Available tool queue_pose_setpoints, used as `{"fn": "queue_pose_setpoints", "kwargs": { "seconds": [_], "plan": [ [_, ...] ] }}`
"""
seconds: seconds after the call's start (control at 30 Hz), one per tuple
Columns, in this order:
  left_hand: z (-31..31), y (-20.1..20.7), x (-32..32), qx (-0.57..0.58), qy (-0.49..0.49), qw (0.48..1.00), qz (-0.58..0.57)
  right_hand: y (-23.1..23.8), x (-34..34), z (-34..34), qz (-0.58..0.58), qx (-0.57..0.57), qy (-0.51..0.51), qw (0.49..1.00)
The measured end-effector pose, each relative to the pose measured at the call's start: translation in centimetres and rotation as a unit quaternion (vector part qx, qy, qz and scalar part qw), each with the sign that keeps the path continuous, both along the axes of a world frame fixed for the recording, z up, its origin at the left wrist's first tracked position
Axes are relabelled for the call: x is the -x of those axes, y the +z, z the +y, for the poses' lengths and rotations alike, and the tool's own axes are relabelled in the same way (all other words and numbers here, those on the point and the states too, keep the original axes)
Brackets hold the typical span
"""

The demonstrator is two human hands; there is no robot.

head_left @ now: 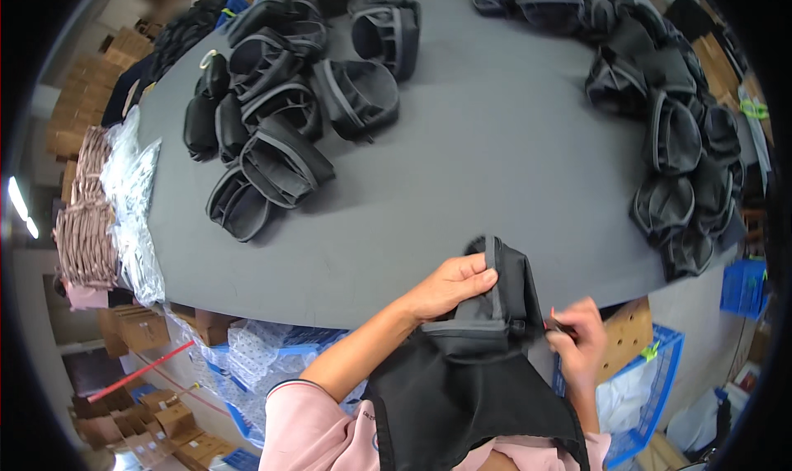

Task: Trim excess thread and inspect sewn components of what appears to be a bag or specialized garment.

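My left hand [455,287] is closed on the rim of a black fabric pouch [517,294], thumb on its grey-edged opening. The pouch is held open-side toward me at the table's near edge, over my black apron [470,388]. Just right of the pouch, my right hand [580,339] is closed around a small black tool [561,329] with a red-orange part. Motion blur hides the tool's exact kind. Whether it touches the pouch I cannot tell.
On the grey table [462,166] lie several black pouches [285,162] at the left and more black pouches [672,133] along the right edge. Clear plastic bags [136,207] hang over the left edge. Blue crates [652,388] and cardboard boxes [144,329] stand below.
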State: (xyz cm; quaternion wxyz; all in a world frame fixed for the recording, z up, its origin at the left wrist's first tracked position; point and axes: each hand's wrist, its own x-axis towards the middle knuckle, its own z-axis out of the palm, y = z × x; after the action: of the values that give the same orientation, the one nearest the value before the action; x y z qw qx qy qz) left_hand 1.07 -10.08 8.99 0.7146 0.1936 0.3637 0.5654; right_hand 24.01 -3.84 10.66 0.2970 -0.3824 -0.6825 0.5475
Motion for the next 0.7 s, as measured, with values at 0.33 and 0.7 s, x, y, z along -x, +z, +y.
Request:
{"fn": "queue_pose_setpoints", "kwargs": {
  "seconds": [0.33, 0.7],
  "plan": [
    [-0.2, 4.1, 10.7, -0.007, 0.315, 0.910, 0.269, -2.7, 0.9, 1.6, -0.006, 0.068, -0.042, 0.997],
    [0.1, 5.4, 22.5, 0.000, 0.260, 0.435, 0.862, -3.2, -1.1, 9.7, -0.059, -0.044, -0.212, 0.975]
  ]
}}
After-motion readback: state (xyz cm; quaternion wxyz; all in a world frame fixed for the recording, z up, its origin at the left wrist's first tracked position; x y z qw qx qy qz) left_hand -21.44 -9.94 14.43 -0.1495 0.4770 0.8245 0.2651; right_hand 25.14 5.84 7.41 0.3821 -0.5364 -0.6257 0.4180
